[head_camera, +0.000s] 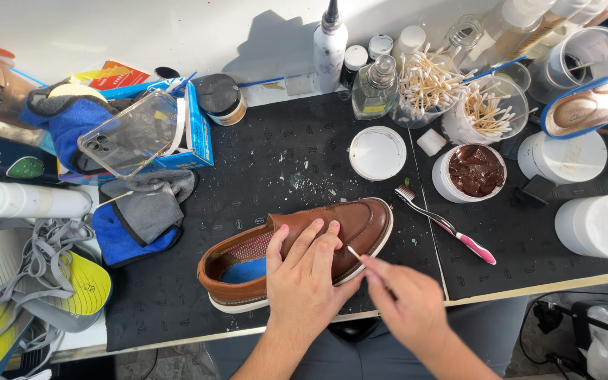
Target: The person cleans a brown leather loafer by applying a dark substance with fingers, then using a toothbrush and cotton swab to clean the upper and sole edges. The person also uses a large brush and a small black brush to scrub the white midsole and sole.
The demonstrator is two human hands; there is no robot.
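A brown leather shoe [364, 224] with a white sole lies on the black mat [283, 155], toe pointing right. My left hand [304, 278] rests over its middle, fingers spread on the upper, holding it down. My right hand [409, 299] pinches a thin cotton swab [355, 252] whose tip touches the shoe's side near the sole. An open tub of brown polish [474, 171] stands to the upper right, and a pink and white toothbrush [445, 225] lies between the tub and the shoe.
Jars of cotton swabs [427, 84], bottles [374, 84], a white lid [378, 153] and white tubs [599, 225] crowd the back and right. At left lie grey and blue cloths [142, 218], a clear phone case [131, 134] on a blue box, and insoles with laces [51, 281].
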